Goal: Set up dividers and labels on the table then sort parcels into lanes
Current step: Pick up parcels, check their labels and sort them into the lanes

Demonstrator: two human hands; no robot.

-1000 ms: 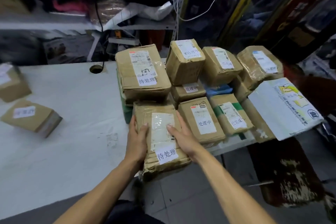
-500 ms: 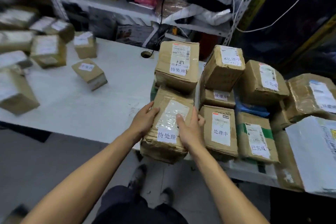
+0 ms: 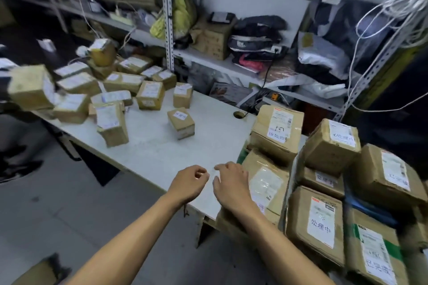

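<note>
At the far left of the counter (image 3: pixel 162 148) the unsorted heap of parcels (image 3: pixel 97 90) lies jumbled, labels facing every way. One small box (image 3: pixel 181 122) sits alone on the bare middle of the counter, apart from both groups.

The change is in the hands. Half a second ago both palms clasped the crumpled parcel with the 待处理 label at the near edge; now they have let it go and drawn back to the left. The left hand (image 3: pixel 188 184) hovers over the counter's near edge with its fingers loosely curled and nothing in them. The right hand (image 3: pixel 231 184) is just beside it, fingers relaxed and slightly spread, also carrying nothing, close to the released parcel (image 3: pixel 266 183) without gripping it.

That parcel now rests at the front of the leftmost sorted row, with another 待处理 box (image 3: pixel 276 132) behind it. To the right comes a row with a 处理中 parcel (image 3: pixel 316 223) at the front, and further right a green-taped one marked 已完成 (image 3: pixel 372 254). I see no dividers between these rows; the lanes seem marked only by the labels.

My reading is that this parcel's placement is finished, and with both hands free and the view swung toward the heap, another unsorted parcel is likely to be fetched next.
</note>
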